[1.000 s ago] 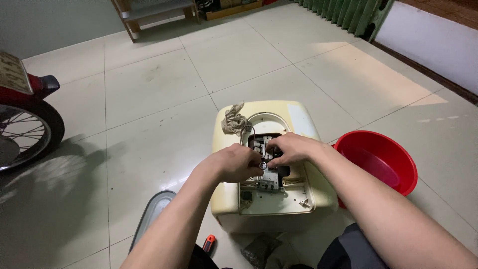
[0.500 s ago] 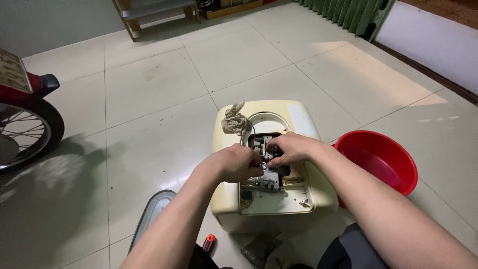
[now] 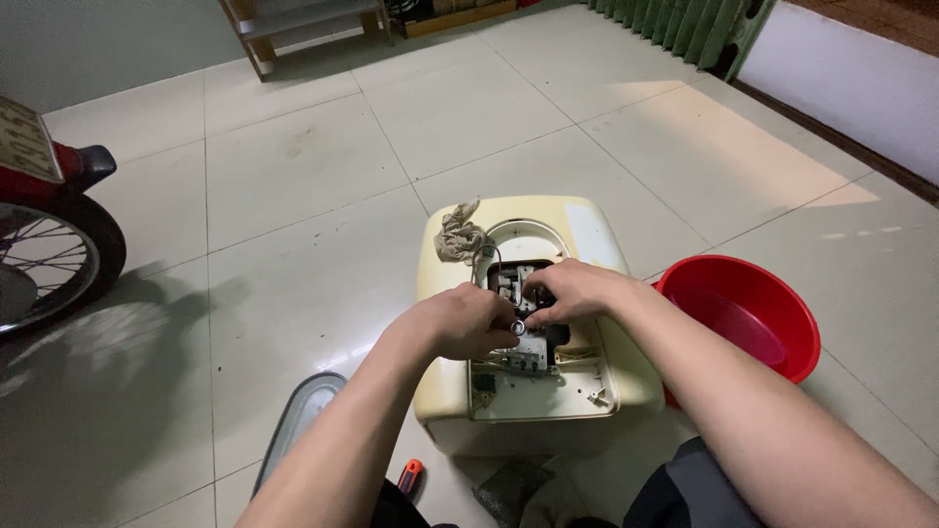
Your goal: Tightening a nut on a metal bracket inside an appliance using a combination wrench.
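Fingers of left hand [image 3: 458, 321] pinch a small round metal part [image 3: 515, 327], tips closed on it, right at the open middle of a cream appliance casing [image 3: 445, 381]. Fingers of right hand [image 3: 572, 290] curl down over the dark component block [image 3: 523, 293] inside the opening; can't tell if they grip anything or just press on it. Both hands nearly touch, thumb to thumb, over the exposed white board w/ wiring [image 3: 528, 357].

Casing lies flat on the tiled floor [image 3: 293, 196], oval cutout facing up, between the person's knees. Crumpled beige rag [image 3: 460, 238] sits on its far left corner, touching the cutout rim. Red plastic basin [image 3: 748, 313] stands on the floor just beside the casing's right edge. Grey oval lid [image 3: 298, 422] lies near the left forearm, partly hidden by it. Screwdriver w/ orange-black handle [image 3: 411, 476] lies on the floor by the casing's near left corner. Motorbike rear wheel [image 3: 49, 259] at far left, well apart. Wooden shelf legs [image 3: 259, 44] at top.
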